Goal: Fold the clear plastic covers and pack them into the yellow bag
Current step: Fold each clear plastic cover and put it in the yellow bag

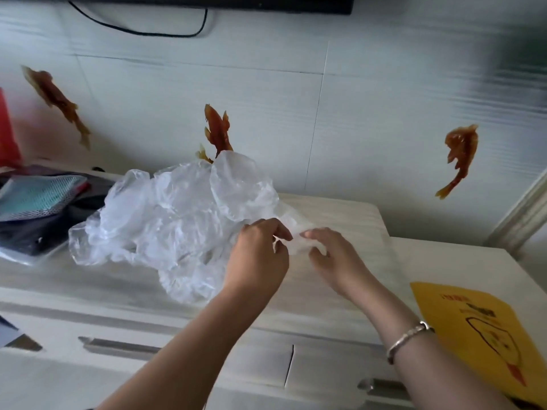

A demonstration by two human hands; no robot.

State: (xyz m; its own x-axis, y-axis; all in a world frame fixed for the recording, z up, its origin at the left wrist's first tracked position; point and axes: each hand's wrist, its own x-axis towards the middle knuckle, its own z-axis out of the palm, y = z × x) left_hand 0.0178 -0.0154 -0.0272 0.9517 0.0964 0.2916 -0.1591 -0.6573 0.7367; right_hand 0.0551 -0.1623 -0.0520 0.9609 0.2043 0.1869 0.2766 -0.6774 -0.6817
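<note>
Clear plastic covers (165, 220) form a big crumpled heap in the middle of the frame, resting on the pale wood-grain cabinet top (340, 220) and rising high enough to hide part of the wall behind. The cabinet itself is the largest thing here, running from the left edge to the right, with two drawer fronts along the bottom of the frame, each with a metal handle (118, 346). Behind it stands a white tiled wall (355, 99) carrying orange-brown fish stickers (461, 155) at upper left, centre and right; a black cable (139, 29) loops across the top of the frame.

At lower right the yellow bag (485, 329) lies flat on the cabinet, printed with red and black markings, well apart from the heap. At the left edge a stack of dark items topped by a teal mesh pouch (38, 196) sits on the cabinet, touching the heap's left side.

Both forearms come up from the bottom of the frame. The left hand (257, 255) is just right of the heap, its fingers curled and pinching a thin edge of one cover. The right hand (331, 255), close beside it, also has curled fingers gripping the same bunched piece of plastic, which stretches between the two hands. A silver bracelet (410, 340) circles the right wrist.
</note>
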